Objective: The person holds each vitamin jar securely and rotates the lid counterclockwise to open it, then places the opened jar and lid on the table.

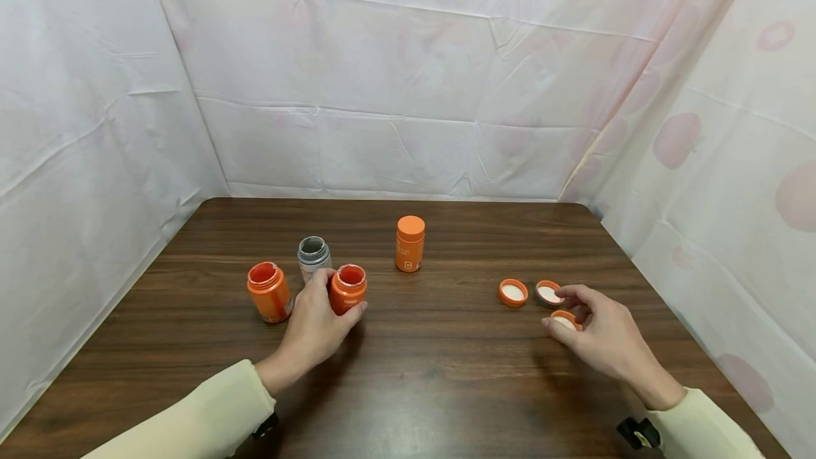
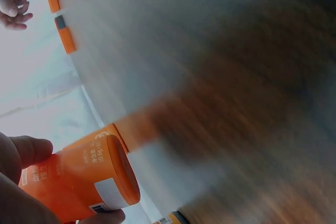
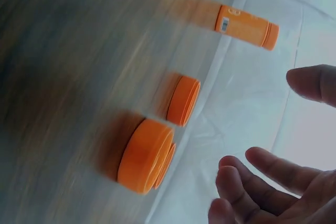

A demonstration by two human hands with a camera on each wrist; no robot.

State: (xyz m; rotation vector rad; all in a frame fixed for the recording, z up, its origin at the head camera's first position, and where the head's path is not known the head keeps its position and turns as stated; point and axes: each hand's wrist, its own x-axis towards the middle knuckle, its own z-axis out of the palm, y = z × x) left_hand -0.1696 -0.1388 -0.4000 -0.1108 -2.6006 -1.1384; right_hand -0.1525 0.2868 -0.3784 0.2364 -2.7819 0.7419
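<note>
In the head view, the left hand [image 1: 315, 328] grips an uncapped orange bottle [image 1: 348, 292], its fingers and thumb clamped around the sides and the red threaded mouth facing up. Just behind that hand is an uncapped grey bottle [image 1: 314, 252], partly hidden by it; to the left stands a second open orange bottle [image 1: 270, 294]. Farther back, near the middle of the table [image 1: 408, 381], a capped orange bottle [image 1: 410, 243] stands upright. Toward the right side lie three upturned caps with white linings: a left orange cap [image 1: 513, 292], an orange-and-grey cap [image 1: 547, 294] and a near orange cap [image 1: 564, 321]. The right hand [image 1: 605, 335] is over the last two, thumb and fingers spread apart. Pale yellow sleeves [image 1: 197, 409] cover both forearms, and a white cloth [image 1: 408, 76] rises behind.

In the left wrist view, the thumb and a fingertip press either side of the held bottle, whose base shows clear of the tabletop. The capped bottle stands partly hidden behind it. The other hand appears at the upper left, apart from the caps.

In the right wrist view, that hand's thumb and fingers are well separated, with nothing between them. One cap stands out in the foreground, mostly covering another; a further cap lies just beyond.
</note>
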